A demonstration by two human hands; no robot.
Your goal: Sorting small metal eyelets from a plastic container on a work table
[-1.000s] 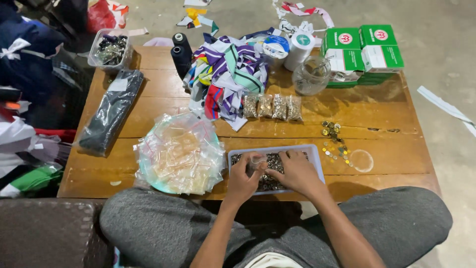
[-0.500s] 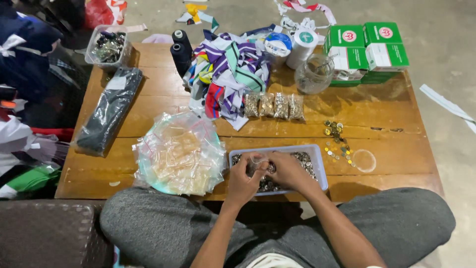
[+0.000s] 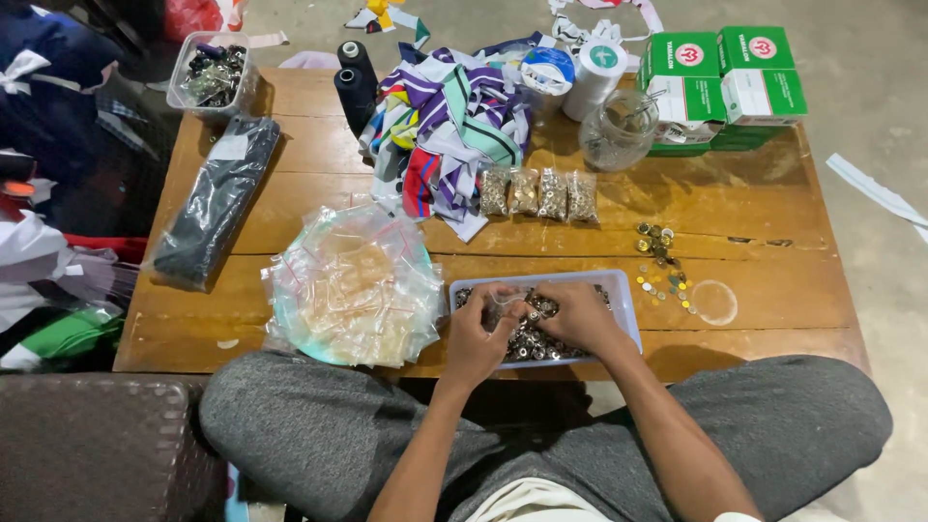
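Note:
My left hand [image 3: 476,336] grips a small clear plastic bag [image 3: 503,305] over a shallow blue-rimmed tray [image 3: 624,302] full of small silver metal eyelets [image 3: 530,340]. My right hand [image 3: 580,317] lies in the tray right beside the bag, knuckles up. Its fingertips are pinched among the eyelets at the bag's mouth, and the hand hides the pieces under it. The two hands touch at the fingers. The tray sits at the near edge of the low wooden table [image 3: 754,208], above my crossed legs in grey trousers.
A heap of empty clear zip bags [image 3: 353,285] lies on a green plate left of the tray. Behind are filled bags [image 3: 538,193], loose brass pieces [image 3: 660,261], a glass jar [image 3: 617,130], green boxes [image 3: 725,72], fabric strips [image 3: 449,116], black thread spools [image 3: 355,77] and a black packet [image 3: 217,198].
Both hands stay in the tray. The fingers have drawn a little closer together around the small bag.

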